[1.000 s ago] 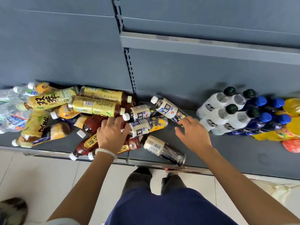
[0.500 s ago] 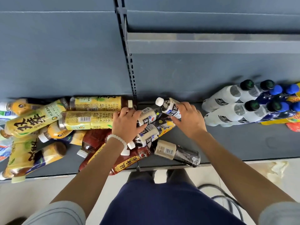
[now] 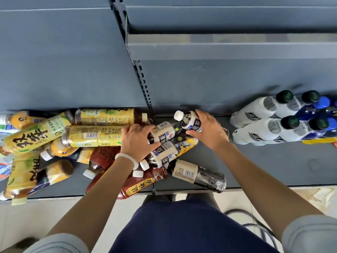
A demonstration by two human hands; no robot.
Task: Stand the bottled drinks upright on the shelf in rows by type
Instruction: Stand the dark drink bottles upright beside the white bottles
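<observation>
Hands are each grasping a dark tea bottle from the heap on the shelf (image 3: 273,172).

Head view: the right hand (image 3: 209,132) is curling round a white-capped tea bottle (image 3: 189,119) at the far middle of the shelf, while the left hand (image 3: 135,141) is gripping a second tea bottle (image 3: 164,133) lying on the pile (image 3: 73,139) of yellow and brown bottles to the left. The bottles are leaning on one another, so lifting these two is likely risking a slide; the loose bottle (image 3: 198,175) at the near edge, probably the first to roll, could be dropping to the floor. Upright white bottles (image 3: 262,121) are standing in rows at the right, well apart.
</observation>
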